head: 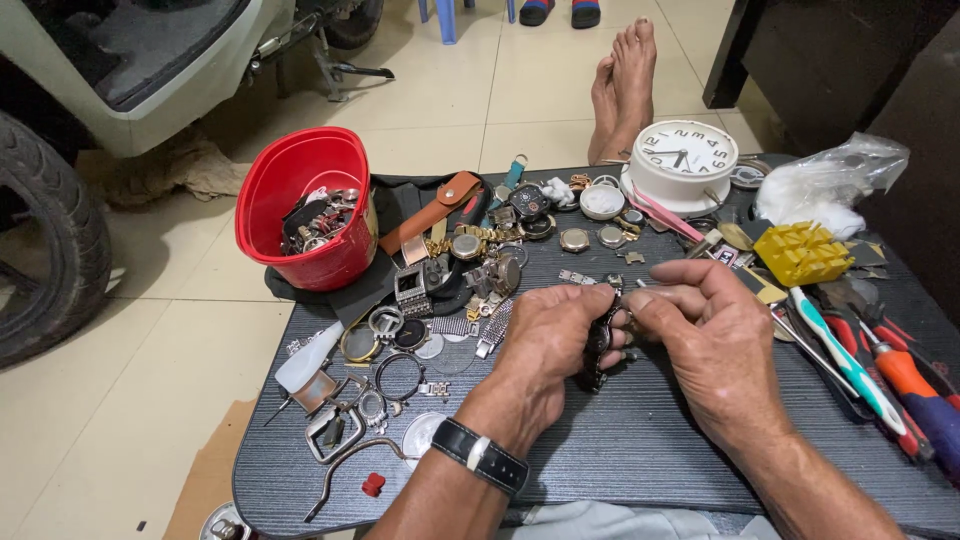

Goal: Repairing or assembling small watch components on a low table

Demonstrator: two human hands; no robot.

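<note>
Fingers (pixel 650 300) of both hands pinch the dark watch band (pixel 600 340) between them.

Black wristwatch (pixel 480 456), bare forearms, bare feet (pixel 624 80)

Mostly hidden between both hands (pixel 640 340): dark watch band (pixel 600 345), clasp unreadable. Cut off at nine o'clock: tyre (pixel 40 250). Cropped at three o'clock: screwdrivers (pixel 915 390). Too small to tell apart: parts inside red bucket (pixel 300 175) at ten o'clock.
</note>
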